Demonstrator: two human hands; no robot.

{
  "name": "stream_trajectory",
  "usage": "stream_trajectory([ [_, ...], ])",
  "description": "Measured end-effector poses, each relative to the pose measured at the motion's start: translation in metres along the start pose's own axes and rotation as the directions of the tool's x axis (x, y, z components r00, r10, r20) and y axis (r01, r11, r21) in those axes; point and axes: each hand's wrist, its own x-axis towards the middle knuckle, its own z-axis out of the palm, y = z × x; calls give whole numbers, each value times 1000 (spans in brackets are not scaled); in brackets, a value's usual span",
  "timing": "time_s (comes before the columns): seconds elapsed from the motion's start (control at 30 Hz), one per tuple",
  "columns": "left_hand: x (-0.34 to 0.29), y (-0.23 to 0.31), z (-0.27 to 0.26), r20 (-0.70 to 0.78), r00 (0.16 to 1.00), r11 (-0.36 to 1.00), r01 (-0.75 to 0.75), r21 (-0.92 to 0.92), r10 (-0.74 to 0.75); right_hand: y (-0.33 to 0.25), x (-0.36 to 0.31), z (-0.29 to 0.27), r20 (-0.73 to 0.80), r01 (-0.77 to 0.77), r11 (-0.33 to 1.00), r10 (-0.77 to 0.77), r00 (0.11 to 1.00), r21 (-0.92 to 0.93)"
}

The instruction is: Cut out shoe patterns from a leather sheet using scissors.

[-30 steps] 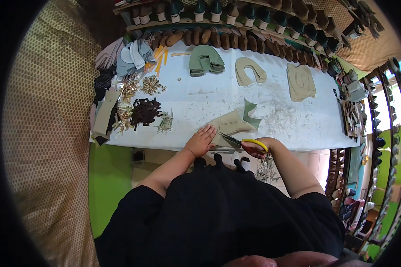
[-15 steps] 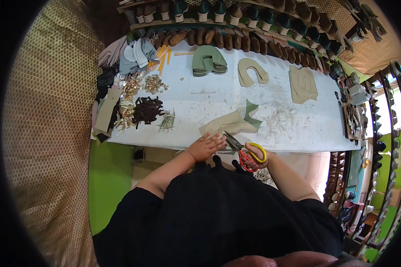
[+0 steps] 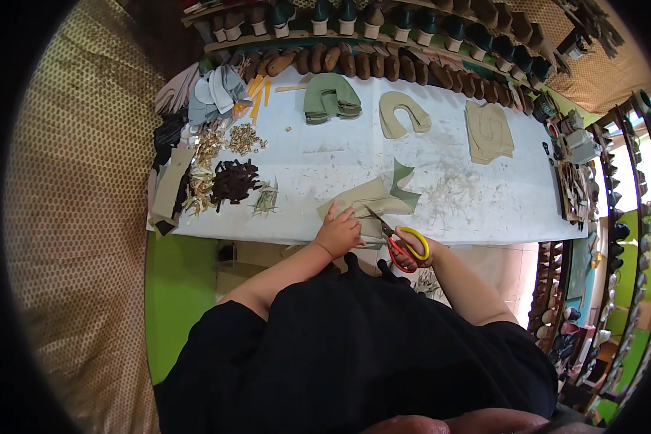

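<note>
A beige sheet with a drawn outline (image 3: pixel 365 194), looking like leather or fabric, lies at the table's near edge. Over its near side is my left hand (image 3: pixel 340 231), fingertips on top and the underside of the grip hidden; it holds the sheet. My right hand (image 3: pixel 410 254) is closed round the scissors (image 3: pixel 421 242), which have one yellow and one red handle loop. Their blades are parted and point up and left across the sheet, close to my left fingers. A green offcut (image 3: pixel 403 184) with curved edges touches the sheet's far right corner.
Stacked green U-shaped pieces (image 3: pixel 330 98), a beige U-shaped piece (image 3: pixel 405 112) and beige stacked sheets (image 3: pixel 489 134) lie farther back. Dark strips (image 3: pixel 235 181) and small gold-coloured parts (image 3: pixel 246 139) are heaped left. Shoe lasts (image 3: pixel 376 65) line the back; a shelf of shoes rises above.
My left hand has shifted from the sheet's near edge farther onto it, its fingers more spread. The sheet has turned and moved slightly left, and the scissors' blades now reach over it.
</note>
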Motion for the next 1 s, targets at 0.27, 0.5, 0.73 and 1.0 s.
stream_trajectory([
  [0.27,2,-13,10,-108,979,985,-167,49,171,3,-3,-3,6,16,1000,-16,1000,-17],
  [0.5,-15,-9,7,-133,985,964,-142,-225,114,-2,-11,-5,21,26,983,-22,1000,-184],
  [0.73,-27,-11,-4,-98,995,888,-39,-458,-6,0,-6,-8,42,49,859,-32,999,-510],
  [1.0,-29,-7,-18,-135,991,892,-72,-447,12,5,22,-2,-34,31,876,-54,998,-481],
])
